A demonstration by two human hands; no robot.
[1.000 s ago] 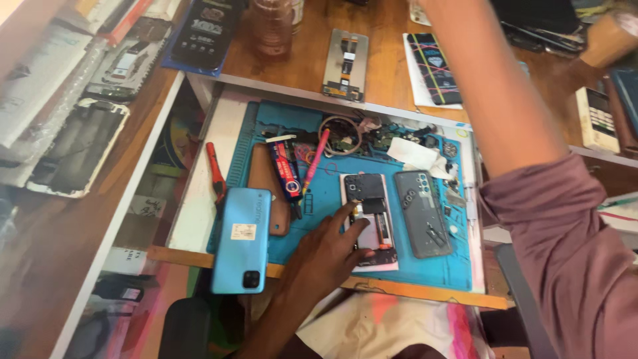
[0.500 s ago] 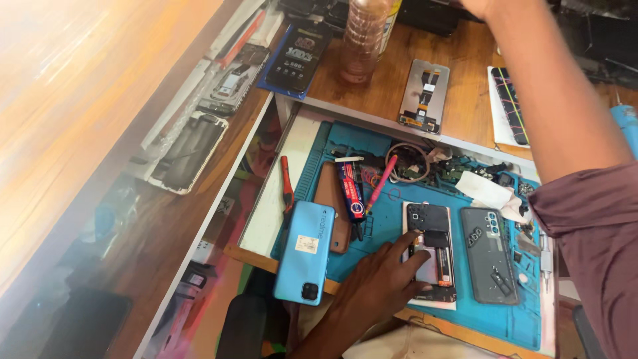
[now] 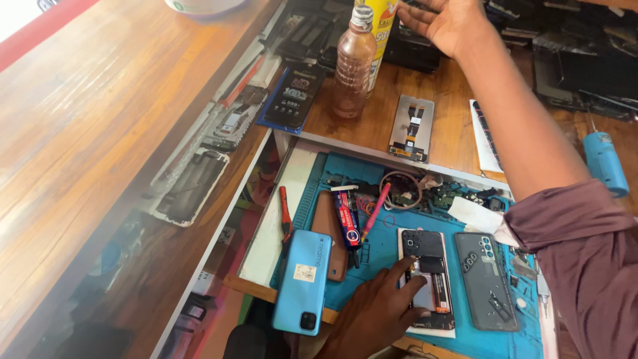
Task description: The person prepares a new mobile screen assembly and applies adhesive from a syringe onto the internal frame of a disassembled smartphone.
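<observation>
Blue silicone of the work mat (image 3: pixel 372 252) lies under the left hand (image 3: pixel 375 312), whose fingers (image 3: pixel 402 269) press flat on the opened phone (image 3: pixel 428 279), pinning it without closing around it. That phone lies face down with its back removed, dark boards and battery exposed. Just right of the pressing fingers lies the grey back cover (image 3: pixel 485 279), camera holes up. Just left of the hand rests a light blue phone (image 3: pixel 302 282), back up, overlapping a brown case (image 3: pixel 329 233). Beyond the fingertips lie a dark glue tube (image 3: pixel 347 219) and a pink tool (image 3: pixel 375 211), and further on a tangle of small parts and a wire coil (image 3: pixel 401 189).

Well apart, up on the wooden shelf, the right hand (image 3: pixel 445 20) is spread open and holds nothing. Nearest it stand a yellow can (image 3: pixel 382 26) and, left of that, a brown plastic bottle (image 3: pixel 353 63). Below the wrist a bare screen panel (image 3: pixel 412 128) lies flat.
</observation>
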